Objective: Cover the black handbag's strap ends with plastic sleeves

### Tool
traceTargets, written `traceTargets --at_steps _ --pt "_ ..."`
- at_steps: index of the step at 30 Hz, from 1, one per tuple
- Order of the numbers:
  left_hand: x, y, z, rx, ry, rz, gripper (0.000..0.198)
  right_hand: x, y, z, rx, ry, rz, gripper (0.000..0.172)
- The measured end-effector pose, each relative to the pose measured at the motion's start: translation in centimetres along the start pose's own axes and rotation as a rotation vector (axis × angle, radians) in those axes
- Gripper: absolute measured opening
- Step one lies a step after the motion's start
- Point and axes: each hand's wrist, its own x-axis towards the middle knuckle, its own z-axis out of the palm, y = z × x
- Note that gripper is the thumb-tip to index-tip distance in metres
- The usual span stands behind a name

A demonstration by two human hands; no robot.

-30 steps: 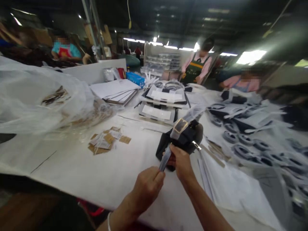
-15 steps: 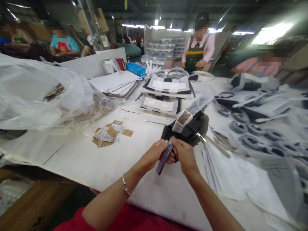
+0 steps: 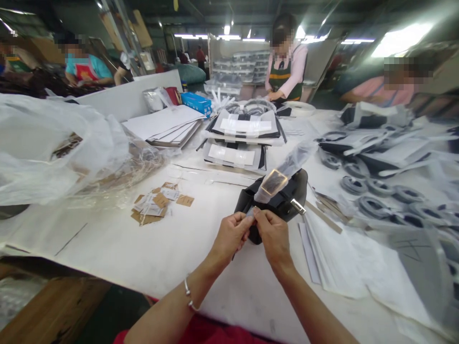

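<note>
No legible text, labels or numbers; tags (image 3: 158, 206) too blurred to read.

Shows a dim factory hall under a dark ceiling (image 3: 251, 9), lit by strip lights (image 3: 229, 37) and a bright window (image 3: 401, 40) at right. Holds a long white table (image 3: 107, 248), a white partition board (image 3: 129, 98), and a shelving rack (image 3: 247, 62) at the back.

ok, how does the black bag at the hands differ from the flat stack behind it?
The black bag sits bunched and single; the flat stack lies level, several layers deep. The bag's plastic-sleeved strap rises off it, pinched by the left hand and right hand; the stack is untouched and faced with white sheets. Both are dark and rest on the white table.
</note>
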Motion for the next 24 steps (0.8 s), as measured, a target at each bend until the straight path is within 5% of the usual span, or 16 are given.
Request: traceTargets --at_steps 7,11,14,20,24 --pt "0.0 -0.2 0.7 0.017 0.088 0.002 0.045 0.0 -0.7 -0.8 0.012 -0.102 0.036 0.049" --pt "0.1 -0.4 0.4 0.086 0.138 0.025 0.039 -0.6 -1.6 -4.2 -0.005 -0.276 0.102 0.035" --pt "1.2 -0.8 0.0 0.046 0.136 0.014 0.039 -0.6 -1.4 -10.6 -0.08 -0.126 0.075 0.028" --pt "1.7 -0.6 0.0 -0.011 0.193 -0.019 0.04 -1.7 -0.2 -30.3 -0.516 0.708 0.009 0.043" --pt "1.6 -0.1 0.4 -0.012 0.234 -0.013 0.035 -2.4 2.1 -38.6 -0.608 0.766 0.166 0.04"
